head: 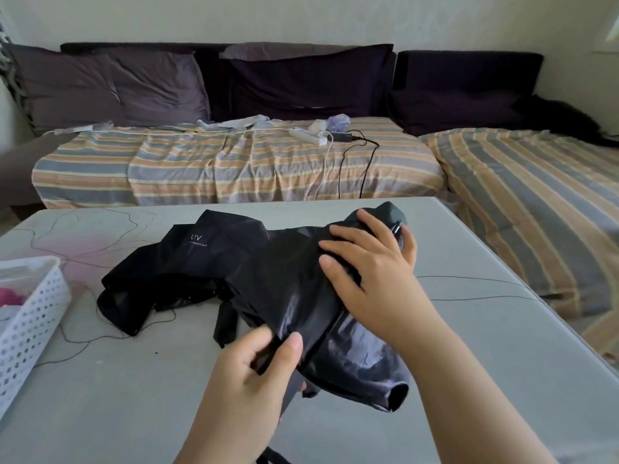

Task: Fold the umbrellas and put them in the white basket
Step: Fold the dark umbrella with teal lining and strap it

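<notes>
Looking down, we see a black umbrella [268, 283] lying on the gray table [469, 363]. It is closed, but its cloth is loose and messy, not rolled up yet. White letters "UV" show on one flap near the far side.

Our left hand [254, 373] pinches a fold of the cloth at the near end, with thumb and fingers curled on it. Our right hand [371, 262] lies on top of the umbrella at the far right end. Its fingers bend over the cloth and the thumb hooks round the far side, so it grips the umbrella there. A small shiny bit of the umbrella peeks out by that thumb.

At the left edge of the table stands the white basket [26, 326]. It has lots of little round holes in its wall. Inside it we can see something pink [11, 296] and something pale, but we cannot tell what they are. The umbrella is near the basket, not touching it and not in it.

A thin dark thread [100, 339] curls on the table by the basket. Behind the table is a sofa [234, 169] with a striped cover and dark pillows. A white power strip [308, 135] with wires sits on it.
</notes>
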Action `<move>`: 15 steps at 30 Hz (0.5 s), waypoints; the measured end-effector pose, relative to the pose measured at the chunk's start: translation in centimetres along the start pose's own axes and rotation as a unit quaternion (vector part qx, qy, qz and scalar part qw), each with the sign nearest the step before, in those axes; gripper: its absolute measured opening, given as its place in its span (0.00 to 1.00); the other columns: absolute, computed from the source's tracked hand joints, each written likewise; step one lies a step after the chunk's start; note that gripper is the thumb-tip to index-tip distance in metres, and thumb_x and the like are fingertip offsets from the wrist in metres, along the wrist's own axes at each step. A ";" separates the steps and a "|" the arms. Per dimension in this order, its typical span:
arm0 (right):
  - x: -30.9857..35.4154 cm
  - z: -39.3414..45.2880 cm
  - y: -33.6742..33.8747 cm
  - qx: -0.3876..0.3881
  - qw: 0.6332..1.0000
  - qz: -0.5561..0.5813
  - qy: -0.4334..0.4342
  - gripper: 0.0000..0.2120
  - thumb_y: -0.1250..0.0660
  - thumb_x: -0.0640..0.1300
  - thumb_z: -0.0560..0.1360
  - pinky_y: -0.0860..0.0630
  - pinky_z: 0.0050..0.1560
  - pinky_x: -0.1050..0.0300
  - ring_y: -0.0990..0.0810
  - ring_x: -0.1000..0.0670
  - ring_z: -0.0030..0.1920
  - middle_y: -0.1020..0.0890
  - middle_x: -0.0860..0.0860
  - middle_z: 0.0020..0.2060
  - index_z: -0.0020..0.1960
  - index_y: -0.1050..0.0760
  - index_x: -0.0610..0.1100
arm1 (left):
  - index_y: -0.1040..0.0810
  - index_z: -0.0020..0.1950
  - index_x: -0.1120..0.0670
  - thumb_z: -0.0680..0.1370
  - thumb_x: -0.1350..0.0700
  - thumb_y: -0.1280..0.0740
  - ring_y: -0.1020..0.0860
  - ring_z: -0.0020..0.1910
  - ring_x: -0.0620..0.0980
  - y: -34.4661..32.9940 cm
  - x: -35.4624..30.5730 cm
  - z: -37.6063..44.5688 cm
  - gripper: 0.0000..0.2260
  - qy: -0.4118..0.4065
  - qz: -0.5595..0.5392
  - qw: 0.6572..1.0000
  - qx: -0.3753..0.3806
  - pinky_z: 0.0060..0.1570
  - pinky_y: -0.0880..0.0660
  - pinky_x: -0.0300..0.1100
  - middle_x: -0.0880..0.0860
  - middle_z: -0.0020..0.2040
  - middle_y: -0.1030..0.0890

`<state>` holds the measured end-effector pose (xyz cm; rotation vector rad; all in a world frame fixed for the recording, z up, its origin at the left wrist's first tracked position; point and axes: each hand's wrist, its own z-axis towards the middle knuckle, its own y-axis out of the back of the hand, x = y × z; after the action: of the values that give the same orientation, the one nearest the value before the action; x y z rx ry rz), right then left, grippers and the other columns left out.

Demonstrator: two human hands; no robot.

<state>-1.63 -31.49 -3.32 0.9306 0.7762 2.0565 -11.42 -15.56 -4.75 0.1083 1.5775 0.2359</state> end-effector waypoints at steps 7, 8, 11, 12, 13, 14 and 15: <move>-0.6 0.9 -0.3 -0.093 0.992 0.054 -0.072 0.25 0.53 0.59 0.79 0.58 0.75 0.46 0.46 0.55 0.75 0.31 0.54 0.71 0.65 0.24 0.50 | 0.54 0.66 0.21 0.74 0.50 0.34 0.20 0.51 0.56 -0.4 -0.4 -0.1 0.37 -0.017 -0.014 0.999 -0.031 0.57 0.27 0.55 0.45 0.58 0.19; -0.9 1.0 -0.2 -0.118 0.987 0.057 -0.097 0.24 0.50 0.59 0.79 0.54 0.75 0.45 0.46 0.52 0.75 0.33 0.53 0.72 0.67 0.27 0.49 | 0.54 0.64 0.19 0.75 0.52 0.34 0.20 0.43 0.55 -0.4 -0.5 -0.1 0.37 -0.014 -0.023 0.999 -0.028 0.52 0.27 0.55 0.50 0.51 0.17; -1.8 1.1 0.6 -0.154 0.964 0.118 -0.184 0.25 0.43 0.59 0.79 0.43 0.72 0.46 0.40 0.49 0.71 0.32 0.51 0.69 0.72 0.35 0.48 | 0.48 0.61 0.17 0.74 0.50 0.35 0.24 0.32 0.56 -0.4 -0.9 -0.2 0.32 0.010 -0.079 0.996 -0.027 0.41 0.29 0.54 0.63 0.41 0.19; -2.0 1.1 0.8 -0.158 0.953 0.147 -0.213 0.25 0.40 0.59 0.78 0.40 0.70 0.48 0.37 0.49 0.68 0.31 0.51 0.64 0.71 0.35 0.48 | 0.47 0.61 0.17 0.72 0.47 0.36 0.25 0.31 0.56 -0.3 -0.9 -0.1 0.31 0.017 -0.097 0.995 -0.027 0.36 0.30 0.55 0.67 0.42 0.21; -2.2 1.1 1.1 -0.162 0.944 0.165 -0.234 0.24 0.38 0.58 0.76 0.38 0.68 0.50 0.34 0.49 0.64 0.29 0.52 0.59 0.68 0.33 0.48 | 0.47 0.60 0.16 0.72 0.46 0.37 0.26 0.29 0.55 -0.2 -0.9 -0.1 0.30 0.022 -0.113 0.993 -0.024 0.33 0.31 0.52 0.69 0.41 0.22; -2.3 1.2 1.2 -0.160 0.939 0.176 -0.249 0.21 0.36 0.58 0.75 0.35 0.64 0.52 0.31 0.50 0.60 0.28 0.53 0.53 0.63 0.32 0.48 | 0.47 0.60 0.16 0.74 0.48 0.38 0.25 0.28 0.54 -0.2 -0.7 -0.1 0.30 0.021 -0.126 0.992 -0.023 0.31 0.31 0.48 0.68 0.40 0.22; -2.4 1.3 1.3 -0.151 0.934 0.192 -0.260 0.17 0.35 0.57 0.75 0.32 0.60 0.55 0.28 0.51 0.55 0.27 0.54 0.49 0.58 0.31 0.49 | 0.48 0.60 0.16 0.77 0.52 0.40 0.24 0.27 0.53 -0.3 -0.7 0.0 0.30 0.015 -0.132 0.991 -0.019 0.30 0.31 0.46 0.65 0.39 0.20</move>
<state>0.00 -33.83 -2.47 1.4413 -0.0101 2.0222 -11.37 -15.96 -4.12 -0.1330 1.5987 0.0602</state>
